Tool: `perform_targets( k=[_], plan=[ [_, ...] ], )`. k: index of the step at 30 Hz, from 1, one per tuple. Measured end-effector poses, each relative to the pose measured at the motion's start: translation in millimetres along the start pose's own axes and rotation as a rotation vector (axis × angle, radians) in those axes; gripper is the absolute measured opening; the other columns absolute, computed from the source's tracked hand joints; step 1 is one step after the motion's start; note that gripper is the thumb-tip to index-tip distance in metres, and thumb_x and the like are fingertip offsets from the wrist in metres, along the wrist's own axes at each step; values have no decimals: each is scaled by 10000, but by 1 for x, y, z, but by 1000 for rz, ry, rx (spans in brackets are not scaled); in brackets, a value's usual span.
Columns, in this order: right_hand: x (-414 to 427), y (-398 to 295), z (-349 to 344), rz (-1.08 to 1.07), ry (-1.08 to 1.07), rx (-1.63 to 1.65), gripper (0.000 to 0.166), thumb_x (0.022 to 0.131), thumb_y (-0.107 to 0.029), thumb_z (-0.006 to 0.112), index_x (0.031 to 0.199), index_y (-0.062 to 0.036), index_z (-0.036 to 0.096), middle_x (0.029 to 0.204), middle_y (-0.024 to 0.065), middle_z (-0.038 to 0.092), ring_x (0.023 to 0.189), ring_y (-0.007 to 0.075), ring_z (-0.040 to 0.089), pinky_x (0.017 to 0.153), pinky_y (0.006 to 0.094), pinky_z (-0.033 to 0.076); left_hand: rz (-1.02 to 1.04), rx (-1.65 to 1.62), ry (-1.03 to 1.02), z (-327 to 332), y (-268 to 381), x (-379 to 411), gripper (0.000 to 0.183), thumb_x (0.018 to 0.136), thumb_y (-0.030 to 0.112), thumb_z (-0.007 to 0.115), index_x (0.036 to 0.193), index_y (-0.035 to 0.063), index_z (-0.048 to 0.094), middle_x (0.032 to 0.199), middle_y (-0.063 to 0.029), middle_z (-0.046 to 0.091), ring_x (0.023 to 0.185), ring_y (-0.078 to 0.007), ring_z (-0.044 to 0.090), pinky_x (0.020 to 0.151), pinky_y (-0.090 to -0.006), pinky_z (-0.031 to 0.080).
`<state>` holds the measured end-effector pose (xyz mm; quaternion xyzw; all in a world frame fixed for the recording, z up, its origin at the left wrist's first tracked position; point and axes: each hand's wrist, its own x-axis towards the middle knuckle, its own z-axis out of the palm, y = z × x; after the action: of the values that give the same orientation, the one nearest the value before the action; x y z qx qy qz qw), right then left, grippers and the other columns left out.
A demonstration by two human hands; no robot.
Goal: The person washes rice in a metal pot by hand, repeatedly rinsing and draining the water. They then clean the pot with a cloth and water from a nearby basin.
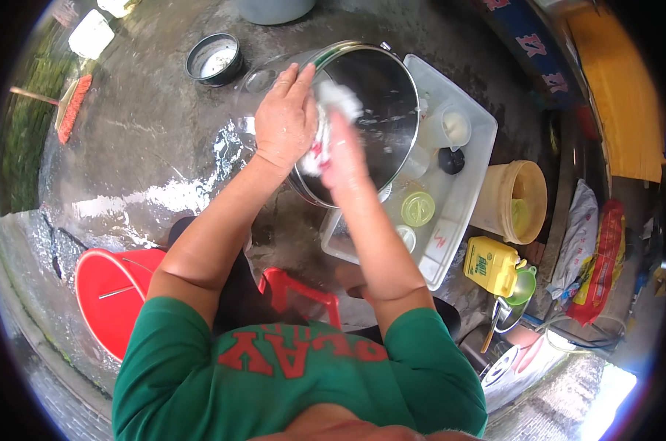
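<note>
A large round container (382,132) with a shiny rim and a see-through wall is tilted in front of me. Its mouth or face looks dark with reflections. My left hand (288,121), wet, holds the left side of its rim with the fingers pointing away from me; the thumb is hard to make out. A white cloth (335,99) with red marks is bunched in my right hand (344,154), which is blurred by motion. The cloth lies against the dark round area. Behind the container's right side sits a translucent plastic tub (476,160), partly covered by it.
In the tub are a measuring jug (446,127), a black ball-like item (451,161) and a green lid (418,209). A red bucket (112,297) and red stool (299,292) are close by. Rightward stand a beige bucket (498,201) and yellow jug (490,264). A basin (214,59) rests on wet concrete.
</note>
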<state>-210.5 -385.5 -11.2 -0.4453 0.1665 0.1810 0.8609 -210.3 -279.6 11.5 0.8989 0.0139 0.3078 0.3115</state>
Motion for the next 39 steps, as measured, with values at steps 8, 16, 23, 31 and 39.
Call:
perform_targets(
  k=[8, 16, 23, 31, 39],
  plan=[
    [80, -40, -151, -393, -404, -2845, 352, 769, -222, 588, 1102, -114, 627, 1190, 40, 543, 1124, 216, 488, 935, 396, 364, 66, -85, -5, 0, 0, 6, 348, 833, 91, 547, 1176, 141, 573, 1171, -171, 565, 991, -339, 581, 818, -364, 488],
    [60, -80, -76, -198, -490, -2892, 405, 815, -305, 528, 1150, -85, 584, 1066, 101, 583, 1034, 232, 506, 892, 410, 362, -61, -52, -27, -5, -17, 14, 346, 842, 90, 533, 1183, 139, 571, 1214, -155, 546, 1024, -337, 565, 846, -361, 471],
    [24, 53, -35, 270, 21, -777, 440, 856, -325, 524, 1047, 70, 554, 821, 119, 630, 667, 154, 589, 550, 297, 472, -22, -65, -30, 3, 2, 3, 345, 850, 94, 515, 1191, 116, 563, 1238, -171, 524, 1086, -341, 534, 894, -370, 445],
    [-33, -75, -174, 295, -295, -524, 385, 853, -276, 602, 1126, -7, 574, 985, 86, 649, 841, 164, 637, 749, 297, 521, -103, -55, 70, 11, -17, 18, 288, 837, 108, 533, 1112, 87, 615, 1166, -150, 581, 1031, -301, 581, 862, -341, 466],
    [-7, 16, -414, 361, 547, -766, 645, 805, -478, 593, 1166, 50, 508, 1124, 189, 570, 895, 288, 626, 778, 362, 516, -191, 25, -31, 30, 6, 28, 398, 830, 90, 472, 1222, 47, 519, 1266, -167, 505, 1162, -311, 485, 960, -355, 394]
  ],
)
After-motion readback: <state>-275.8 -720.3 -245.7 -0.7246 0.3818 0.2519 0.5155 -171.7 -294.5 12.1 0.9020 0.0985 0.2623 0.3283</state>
